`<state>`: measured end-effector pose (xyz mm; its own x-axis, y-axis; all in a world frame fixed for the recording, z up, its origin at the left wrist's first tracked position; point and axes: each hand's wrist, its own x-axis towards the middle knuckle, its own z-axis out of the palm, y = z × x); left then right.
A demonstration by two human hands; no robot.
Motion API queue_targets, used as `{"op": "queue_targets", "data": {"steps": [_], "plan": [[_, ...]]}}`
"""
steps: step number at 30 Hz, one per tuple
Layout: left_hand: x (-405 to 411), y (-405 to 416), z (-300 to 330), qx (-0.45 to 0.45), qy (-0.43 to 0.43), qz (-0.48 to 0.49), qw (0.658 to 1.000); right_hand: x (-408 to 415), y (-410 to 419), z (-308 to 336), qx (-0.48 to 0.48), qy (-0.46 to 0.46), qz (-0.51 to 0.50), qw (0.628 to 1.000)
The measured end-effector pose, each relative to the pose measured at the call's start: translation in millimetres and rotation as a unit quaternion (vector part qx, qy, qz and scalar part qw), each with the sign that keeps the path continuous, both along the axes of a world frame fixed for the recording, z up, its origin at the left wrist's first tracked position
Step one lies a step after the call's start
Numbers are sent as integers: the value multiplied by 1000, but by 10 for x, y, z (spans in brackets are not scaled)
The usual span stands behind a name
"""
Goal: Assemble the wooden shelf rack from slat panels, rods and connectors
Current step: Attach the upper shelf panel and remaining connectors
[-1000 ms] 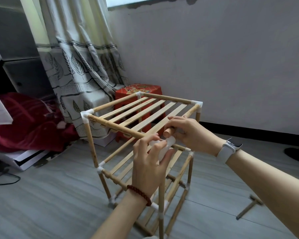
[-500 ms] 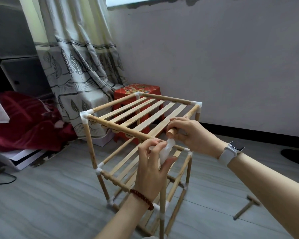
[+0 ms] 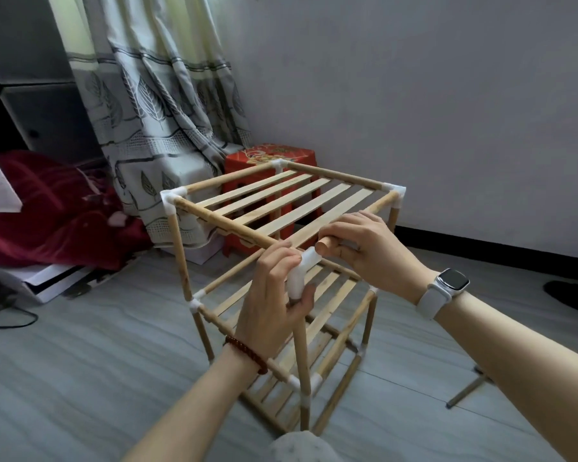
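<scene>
Connector pinched by left hand fingers atop post — right hand fingers curled round rod end.

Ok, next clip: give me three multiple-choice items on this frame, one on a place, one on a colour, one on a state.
1. Where is the red stool?
A. behind the rack
B. on the top shelf
C. under the right arm

2. What colour is the corner connector that the left hand grips?
A. black
B. white
C. red

3. The rod end in the right hand is:
A. seated in the connector
B. just outside it
C. lying on the floor

Key: 1 A, it shows beyond the far rail; 2 B, white plastic elbow; 3 B, its cut face is exposed.
</scene>
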<state>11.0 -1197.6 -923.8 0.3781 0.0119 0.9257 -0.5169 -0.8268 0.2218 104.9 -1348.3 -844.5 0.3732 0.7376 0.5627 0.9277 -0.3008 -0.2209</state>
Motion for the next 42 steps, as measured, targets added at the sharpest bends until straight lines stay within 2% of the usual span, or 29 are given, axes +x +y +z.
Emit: {"op": "queue_targets", "data": {"steps": [4, 10, 17, 20, 27, 31, 36, 42], "plan": [[-148, 320, 21, 26, 18, 16, 999, -202, 170, -46, -20, -22, -10, 1000], [-437, 762, 0, 19, 25, 53, 998, -572, 541, -82, -37, -76, -13, 996], [-615, 836, -86, -70, -20, 97, 993, -816, 778, -137, 0, -84, -16, 996], [-610, 822, -95, -78, -32, 103, 991, -838, 803, -169, -2, -93, -26, 995], [-536, 1186, -30, 12, 18, 137, 990, -892, 1094, -157, -5, -70, -51, 996], [-570, 1226, -95, -43, 47, 140, 988, -896, 1241, -119, -20, -52, -59, 997], [-544, 1074, -140, -107, 39, 135, 984, -872, 1171, -123, -41, -49, -54, 997], [-625, 1034, -192, -124, 24, 150, 981, -863, 1099, -119, -71, -66, -42, 994]]}}
